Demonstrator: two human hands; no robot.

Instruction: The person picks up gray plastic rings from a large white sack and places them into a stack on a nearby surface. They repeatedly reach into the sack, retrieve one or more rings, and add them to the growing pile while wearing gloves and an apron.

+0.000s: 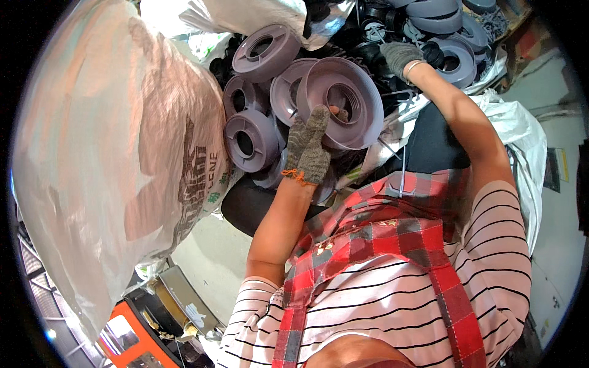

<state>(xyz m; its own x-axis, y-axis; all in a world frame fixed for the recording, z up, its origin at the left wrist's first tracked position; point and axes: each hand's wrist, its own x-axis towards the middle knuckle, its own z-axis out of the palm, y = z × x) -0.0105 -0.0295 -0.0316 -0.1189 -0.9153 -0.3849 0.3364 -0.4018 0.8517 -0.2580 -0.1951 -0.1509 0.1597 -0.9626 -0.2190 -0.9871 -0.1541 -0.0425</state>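
Big woven sack (116, 153) stood far left, slick and crinkled, printed side facing the pile. Beside it lay grey discs (248, 138): round moulded plastic, raised hub, hole in the middle, smooth matte finish. Left hand (308, 147), in a knit glove, was closed on the rim of one disc (343, 107), tilted up above the heap. Judged step: picking a disc from the pile; next called for a firm rim grip and a clean lift. Right hand (400, 56), gloved, reached among dark parts (368, 46); its grip could not be made out.
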